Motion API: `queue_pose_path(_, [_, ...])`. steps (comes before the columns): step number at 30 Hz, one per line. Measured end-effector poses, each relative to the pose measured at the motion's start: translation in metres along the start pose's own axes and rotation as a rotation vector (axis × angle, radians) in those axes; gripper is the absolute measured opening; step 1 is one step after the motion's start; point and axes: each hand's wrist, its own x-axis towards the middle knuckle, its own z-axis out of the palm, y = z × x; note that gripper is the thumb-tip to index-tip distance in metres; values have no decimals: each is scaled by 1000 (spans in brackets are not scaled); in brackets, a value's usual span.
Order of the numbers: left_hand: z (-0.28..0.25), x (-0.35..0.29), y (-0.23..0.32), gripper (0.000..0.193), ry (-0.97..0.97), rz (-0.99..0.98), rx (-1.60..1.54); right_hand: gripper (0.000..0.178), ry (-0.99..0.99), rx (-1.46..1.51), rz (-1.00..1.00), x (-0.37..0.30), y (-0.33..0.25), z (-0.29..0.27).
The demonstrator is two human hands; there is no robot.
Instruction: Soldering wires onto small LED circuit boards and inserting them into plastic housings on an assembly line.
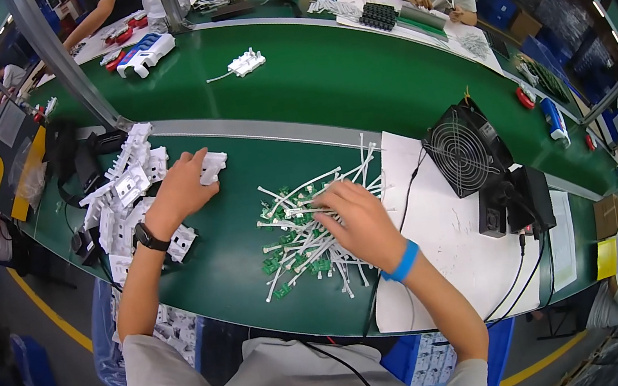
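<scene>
My left hand (pixel 185 185) grips a white plastic housing (pixel 212 168) between thumb and fingers, just right of a heap of similar white housings (pixel 130 185). On the green table, my right hand (pixel 360 221) is bent over a pile of small green circuit boards with white cables (pixel 301 245). A white cable (pixel 302 210) lies between its thumb and index finger, which look closed around it; part of that cable is hidden by the fingers.
A black fan (pixel 462 149) and black power boxes (pixel 527 198) with cords stand right, beside white paper (pixel 428 255). Behind a metal rail runs a green conveyor belt (pixel 339 70) carrying a white assembly (pixel 246 63). A bin of white parts (pixel 179 334) sits below left. Co-workers sit across.
</scene>
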Motion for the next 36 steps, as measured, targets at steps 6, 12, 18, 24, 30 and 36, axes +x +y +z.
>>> queue_pose_path(6, [-12, -12, 21, 47, 45, 160, -244, 20, 48, -163, 87, 48, 20, 60])
queue_pose_path(12, [-17, -11, 25, 28, 68, 186, -451, 24, -204, -98, 321, 59, 20, 60])
queue_pose_path(18, [-2, -7, 28, 47, 94, -14, -760, 22, 74, 517, 432, 58, 14, 32])
queue_pose_path(24, [-6, -12, 52, 41, -131, -53, -694, 22, 394, 758, 401, 44, -3, -6])
queue_pose_path(30, [8, -4, 62, 39, 8, 111, -742, 19, 682, 740, 234, 35, -34, -39])
queue_pose_path(36, [4, -8, 87, 55, 45, 236, -770, 29, 314, 603, 281, 24, -42, -32])
